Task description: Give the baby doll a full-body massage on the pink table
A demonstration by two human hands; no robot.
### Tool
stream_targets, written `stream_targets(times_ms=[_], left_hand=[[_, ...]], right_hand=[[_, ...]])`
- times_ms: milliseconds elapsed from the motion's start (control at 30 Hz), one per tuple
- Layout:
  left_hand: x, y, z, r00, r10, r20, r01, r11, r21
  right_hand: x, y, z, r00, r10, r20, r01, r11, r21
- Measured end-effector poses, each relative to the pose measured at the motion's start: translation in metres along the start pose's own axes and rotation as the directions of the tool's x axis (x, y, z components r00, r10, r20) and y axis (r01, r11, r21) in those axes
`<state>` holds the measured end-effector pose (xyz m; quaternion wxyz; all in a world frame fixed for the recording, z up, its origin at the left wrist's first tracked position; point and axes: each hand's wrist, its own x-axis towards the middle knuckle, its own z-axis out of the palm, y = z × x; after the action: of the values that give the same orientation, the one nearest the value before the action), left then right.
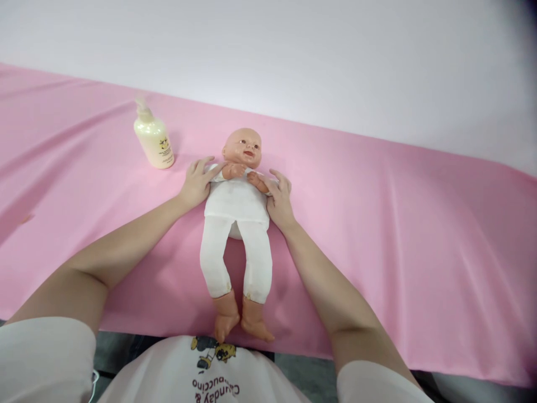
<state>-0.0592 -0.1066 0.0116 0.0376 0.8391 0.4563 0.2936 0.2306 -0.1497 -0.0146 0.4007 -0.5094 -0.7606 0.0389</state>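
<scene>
A baby doll [237, 201] in a white top and white trousers lies on its back, head away from me and bare feet towards me. Its forearms are bent over its chest. My left hand [197, 182] is at the doll's upper arm on the left, thumb over the white sleeve and fingers along the outside. On the opposite side, my right hand [280, 198] holds the other arm in the same way, its fingers partly bent. Parts of the fingers behind the doll's arms are hidden.
A pump bottle [153, 137] of pale yellow liquid stands left of the doll's head. Pink cloth [344, 235] with soft folds covers the table. Its near edge runs just in front of my body, and a white surface [293, 56] lies beyond the far edge.
</scene>
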Motion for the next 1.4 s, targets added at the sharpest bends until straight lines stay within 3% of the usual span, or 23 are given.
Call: stream_targets(times_ms=[367,500,633,733,867,967,1100,1233,1400], left_hand=[[-0.001,-0.009,0.007,0.998,0.041,-0.048,-0.045,0.996,-0.071],[-0.001,-0.01,0.007,0.999,0.018,-0.051,-0.023,0.994,-0.104],[0.003,-0.016,0.009,0.993,0.011,-0.12,-0.04,0.971,-0.236],[0.005,-0.027,0.016,0.984,-0.068,-0.165,0.003,0.93,-0.367],[0.005,-0.045,0.029,0.958,-0.247,-0.148,0.144,0.856,-0.496],[0.004,-0.051,0.032,0.95,-0.277,-0.144,0.166,0.838,-0.52],[0.005,-0.04,0.023,0.976,-0.15,-0.157,0.062,0.885,-0.461],[0.003,-0.024,0.014,0.99,0.015,-0.141,-0.053,0.961,-0.27],[-0.001,-0.012,0.011,0.997,0.067,-0.041,-0.071,0.994,-0.082]], right_hand=[[0.0,0.0,0.0,1.0,-0.003,-0.011,0.004,0.996,0.086],[0.0,-0.001,-0.001,0.998,0.017,-0.064,-0.007,0.989,0.147],[0.0,0.003,0.0,0.989,0.076,-0.13,-0.04,0.966,0.255],[0.0,0.013,0.004,0.973,0.15,-0.177,-0.087,0.943,0.323],[0.0,0.032,0.011,0.94,0.237,-0.244,-0.133,0.916,0.378],[0.0,0.038,0.013,0.929,0.251,-0.273,-0.13,0.91,0.393],[0.001,0.026,0.007,0.952,0.161,-0.26,-0.066,0.939,0.337],[0.001,0.007,-0.002,0.971,0.087,-0.224,-0.025,0.964,0.266],[0.0,-0.002,-0.004,0.996,-0.054,-0.073,0.064,0.989,0.133]])
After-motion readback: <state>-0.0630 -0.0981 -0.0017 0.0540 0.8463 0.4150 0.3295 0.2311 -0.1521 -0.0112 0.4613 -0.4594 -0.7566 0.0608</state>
